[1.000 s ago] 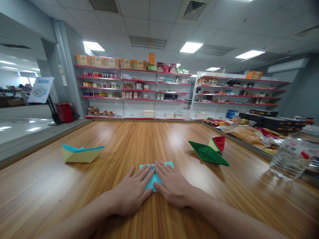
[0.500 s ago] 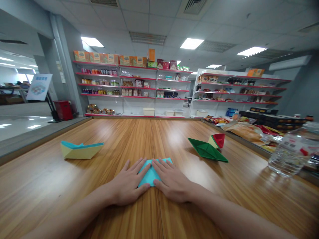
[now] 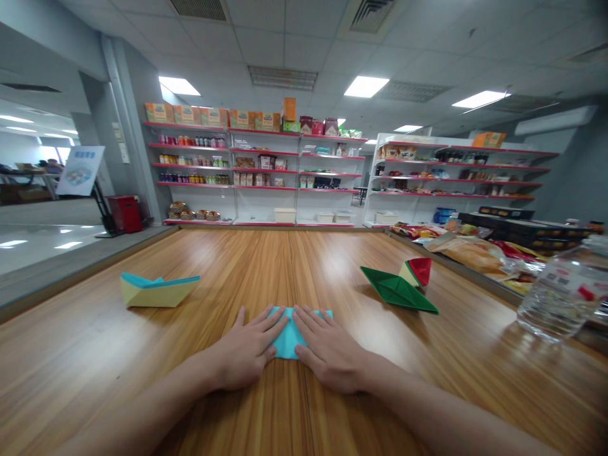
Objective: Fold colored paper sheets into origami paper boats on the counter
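A folded turquoise paper (image 3: 287,339) lies flat on the wooden table (image 3: 285,266) in front of me. My left hand (image 3: 247,351) lies flat on its left part with fingers stretched out. My right hand (image 3: 327,348) lies flat on its right part, fingers stretched too. The two index fingers almost meet over the paper's middle. Most of the paper is hidden under my hands.
A yellow and blue paper boat (image 3: 156,290) stands at the left. A green paper boat (image 3: 398,291) and a small red and yellow paper boat (image 3: 415,271) sit at the right. A clear water bottle (image 3: 560,291) and snack packets (image 3: 470,250) are at the far right. Store shelves (image 3: 256,171) stand behind.
Both hands stay pressed flat on the turquoise paper, with only small shifts of the fingers. The camera view has moved slightly.
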Motion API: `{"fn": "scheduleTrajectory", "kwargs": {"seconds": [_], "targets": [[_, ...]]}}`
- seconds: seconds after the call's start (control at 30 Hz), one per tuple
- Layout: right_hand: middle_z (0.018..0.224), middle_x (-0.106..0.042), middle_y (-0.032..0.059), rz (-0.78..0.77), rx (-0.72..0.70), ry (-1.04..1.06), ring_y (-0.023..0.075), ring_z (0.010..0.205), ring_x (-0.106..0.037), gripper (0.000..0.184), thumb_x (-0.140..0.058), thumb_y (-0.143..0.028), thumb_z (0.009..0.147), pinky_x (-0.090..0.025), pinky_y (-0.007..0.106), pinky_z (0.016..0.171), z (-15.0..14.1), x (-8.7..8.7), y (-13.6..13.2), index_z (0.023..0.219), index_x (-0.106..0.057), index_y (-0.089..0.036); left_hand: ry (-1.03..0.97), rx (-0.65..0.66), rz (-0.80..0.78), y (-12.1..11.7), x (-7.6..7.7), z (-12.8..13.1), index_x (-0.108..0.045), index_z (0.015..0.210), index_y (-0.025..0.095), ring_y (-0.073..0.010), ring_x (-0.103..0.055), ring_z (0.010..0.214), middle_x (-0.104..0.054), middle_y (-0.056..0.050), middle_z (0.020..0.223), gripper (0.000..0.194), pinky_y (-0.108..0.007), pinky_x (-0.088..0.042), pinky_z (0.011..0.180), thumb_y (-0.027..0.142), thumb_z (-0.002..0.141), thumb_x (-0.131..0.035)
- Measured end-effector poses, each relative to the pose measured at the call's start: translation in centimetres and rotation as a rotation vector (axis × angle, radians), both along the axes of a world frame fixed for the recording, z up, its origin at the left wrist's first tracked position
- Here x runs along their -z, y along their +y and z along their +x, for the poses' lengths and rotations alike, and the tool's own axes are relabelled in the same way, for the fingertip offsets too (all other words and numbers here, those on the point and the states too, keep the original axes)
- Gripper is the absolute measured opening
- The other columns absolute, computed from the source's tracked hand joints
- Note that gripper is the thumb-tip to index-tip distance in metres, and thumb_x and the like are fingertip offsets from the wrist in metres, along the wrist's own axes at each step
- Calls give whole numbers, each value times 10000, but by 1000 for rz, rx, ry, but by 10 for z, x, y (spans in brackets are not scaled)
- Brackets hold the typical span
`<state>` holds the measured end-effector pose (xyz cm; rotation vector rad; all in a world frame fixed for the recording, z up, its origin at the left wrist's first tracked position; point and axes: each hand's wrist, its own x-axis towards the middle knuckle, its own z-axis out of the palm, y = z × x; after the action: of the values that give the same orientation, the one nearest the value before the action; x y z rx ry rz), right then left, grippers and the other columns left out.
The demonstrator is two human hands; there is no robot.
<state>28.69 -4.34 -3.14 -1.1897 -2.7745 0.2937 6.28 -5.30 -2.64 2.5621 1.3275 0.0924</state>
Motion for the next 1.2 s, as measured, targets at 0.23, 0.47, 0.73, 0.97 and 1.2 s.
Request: {"fn": "scheduleTrajectory", "kwargs": {"seconds": [0.23, 0.47, 0.73, 0.97, 1.2], "targets": [[1388, -403, 192, 186, 272, 13, 315, 1272, -348, 541, -273, -404, 938, -257, 473, 1027, 9, 3, 10, 1342, -419, -74, 10, -146, 81, 11, 12, -8, -208, 1435, 338, -317, -88, 1393, -143, 9, 1526, 529, -724, -67, 993, 269, 913, -252], [975, -551, 108, 200, 83, 113, 253, 920, -514, 450, -463, -545, 840, -414, 394, 821, -7, -13, -20, 1064, -633, -194, -33, -537, 259, 30, 23, -22, -481, 1305, 204, -360, -252, 1342, -357, -128, 1446, 478, -718, -174, 956, 333, 924, -223], [1068, -563, 112, 176, -66, 207, 258, 997, -500, 489, -572, -577, 759, -398, 380, 889, -12, -8, -24, 1001, -655, -161, 48, -605, 242, 12, 22, 0, -361, 1373, 54, -389, -205, 1352, -260, -240, 1463, 717, -646, -168, 1003, 555, 872, -253], [931, -591, 80, 174, -65, 256, 212, 909, -525, 371, -527, -512, 831, -414, 345, 831, -11, -4, -17, 839, -674, -172, 72, -429, 175, -9, 20, 18, -253, 1433, 72, -395, -134, 1367, -180, -260, 1478, 780, -648, -133, 1022, 610, 871, -195], [1454, -326, 112, 60, 44, 109, 301, 1338, -261, 534, -377, -503, 903, -209, 491, 1063, -7, 3, -10, 1372, -396, -249, -68, -359, 192, 0, 23, 9, -258, 1431, 121, -333, -183, 1374, -247, -201, 1481, 791, -583, -155, 1063, 622, 826, -345]]}}
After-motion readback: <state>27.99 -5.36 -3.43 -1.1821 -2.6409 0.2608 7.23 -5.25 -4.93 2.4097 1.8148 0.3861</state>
